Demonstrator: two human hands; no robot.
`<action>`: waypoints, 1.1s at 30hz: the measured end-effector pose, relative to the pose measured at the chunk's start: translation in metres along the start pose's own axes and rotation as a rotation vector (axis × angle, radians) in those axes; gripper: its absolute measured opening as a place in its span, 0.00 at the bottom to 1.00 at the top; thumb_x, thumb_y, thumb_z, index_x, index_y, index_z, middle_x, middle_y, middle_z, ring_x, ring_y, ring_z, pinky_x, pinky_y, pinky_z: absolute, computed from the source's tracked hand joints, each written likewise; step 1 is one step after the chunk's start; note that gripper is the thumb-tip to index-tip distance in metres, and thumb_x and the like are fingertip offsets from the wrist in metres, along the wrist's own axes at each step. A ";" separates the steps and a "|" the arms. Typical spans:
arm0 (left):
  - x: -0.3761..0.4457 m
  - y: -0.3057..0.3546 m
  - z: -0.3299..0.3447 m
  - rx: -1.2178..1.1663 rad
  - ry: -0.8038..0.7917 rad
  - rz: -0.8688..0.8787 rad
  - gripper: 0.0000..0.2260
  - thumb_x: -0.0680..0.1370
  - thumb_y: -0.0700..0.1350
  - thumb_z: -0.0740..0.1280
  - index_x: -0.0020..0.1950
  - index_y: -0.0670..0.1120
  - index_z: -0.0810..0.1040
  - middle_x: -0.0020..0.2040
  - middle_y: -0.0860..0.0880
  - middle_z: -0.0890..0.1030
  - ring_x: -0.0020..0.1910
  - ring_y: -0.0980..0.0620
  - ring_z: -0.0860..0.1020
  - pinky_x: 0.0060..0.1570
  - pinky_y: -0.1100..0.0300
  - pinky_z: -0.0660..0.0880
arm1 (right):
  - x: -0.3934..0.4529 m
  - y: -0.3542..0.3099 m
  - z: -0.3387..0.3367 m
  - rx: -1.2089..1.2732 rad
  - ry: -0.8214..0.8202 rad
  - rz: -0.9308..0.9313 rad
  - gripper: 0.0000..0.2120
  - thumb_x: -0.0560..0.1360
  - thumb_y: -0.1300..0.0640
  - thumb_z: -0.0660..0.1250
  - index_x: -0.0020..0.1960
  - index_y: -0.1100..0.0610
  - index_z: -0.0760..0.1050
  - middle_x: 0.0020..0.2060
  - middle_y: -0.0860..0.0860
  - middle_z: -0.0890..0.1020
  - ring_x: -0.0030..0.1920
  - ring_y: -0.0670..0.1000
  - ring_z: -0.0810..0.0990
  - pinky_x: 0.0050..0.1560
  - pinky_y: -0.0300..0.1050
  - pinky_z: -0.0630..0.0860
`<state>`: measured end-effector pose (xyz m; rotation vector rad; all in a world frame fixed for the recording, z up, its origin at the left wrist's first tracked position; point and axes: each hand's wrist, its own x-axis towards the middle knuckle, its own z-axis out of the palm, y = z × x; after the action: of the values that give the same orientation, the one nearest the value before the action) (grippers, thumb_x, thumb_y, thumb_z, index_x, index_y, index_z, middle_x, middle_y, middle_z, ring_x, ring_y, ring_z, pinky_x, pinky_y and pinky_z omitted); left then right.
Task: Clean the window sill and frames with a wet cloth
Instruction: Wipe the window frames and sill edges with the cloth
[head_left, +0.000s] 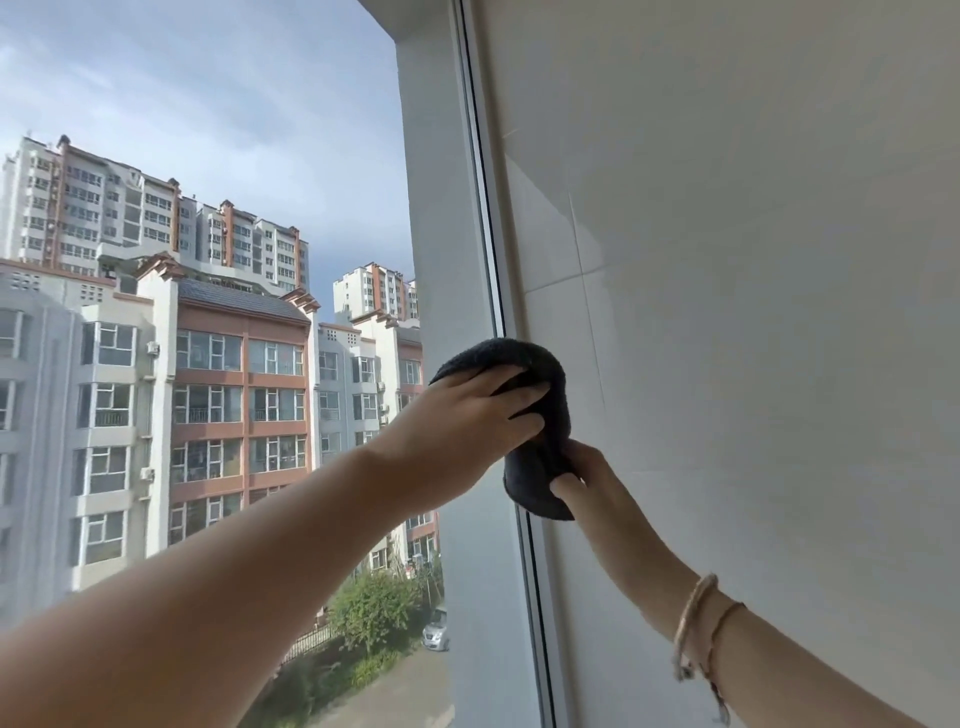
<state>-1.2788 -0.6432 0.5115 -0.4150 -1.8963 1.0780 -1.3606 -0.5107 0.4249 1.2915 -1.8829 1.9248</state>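
Note:
A dark grey cloth (545, 364) is bunched against the window frame's right upright (483, 208), about halfway up. My left hand (467, 415) lies over the cloth with the fingers spread across it, pressing it onto the frame. My right hand (587, 478) pinches the cloth's lower end from below, next to the tiled side wall. The window sill is out of view.
The white tiled wall (727, 312) fills the right half of the view. Left of the frame the window looks out on apartment blocks (208, 364), trees and a parked car far below. String bracelets (701, 623) circle my right wrist.

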 end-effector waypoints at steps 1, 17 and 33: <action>-0.012 0.005 -0.013 0.001 0.009 0.006 0.13 0.72 0.39 0.65 0.53 0.49 0.82 0.61 0.49 0.80 0.64 0.45 0.75 0.63 0.53 0.71 | -0.010 -0.010 0.004 0.132 -0.025 0.029 0.16 0.77 0.58 0.58 0.64 0.50 0.68 0.54 0.47 0.78 0.49 0.43 0.76 0.47 0.37 0.71; -0.164 0.060 -0.216 -0.482 -0.224 -0.448 0.33 0.67 0.57 0.74 0.67 0.48 0.66 0.66 0.54 0.68 0.64 0.55 0.70 0.63 0.62 0.70 | -0.133 -0.123 0.072 0.705 -0.686 0.228 0.17 0.76 0.55 0.62 0.62 0.60 0.72 0.49 0.56 0.78 0.48 0.54 0.79 0.46 0.48 0.77; -0.310 0.168 -0.456 -1.065 -0.124 -1.878 0.27 0.65 0.71 0.66 0.61 0.61 0.74 0.59 0.55 0.81 0.58 0.57 0.79 0.63 0.51 0.72 | -0.287 -0.213 0.225 0.842 -1.429 0.202 0.19 0.70 0.48 0.65 0.53 0.61 0.75 0.47 0.60 0.79 0.49 0.57 0.78 0.56 0.56 0.72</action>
<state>-0.7537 -0.5118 0.3120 0.8396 -1.7446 -1.1482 -0.9441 -0.5388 0.3593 3.5249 -1.4179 2.1043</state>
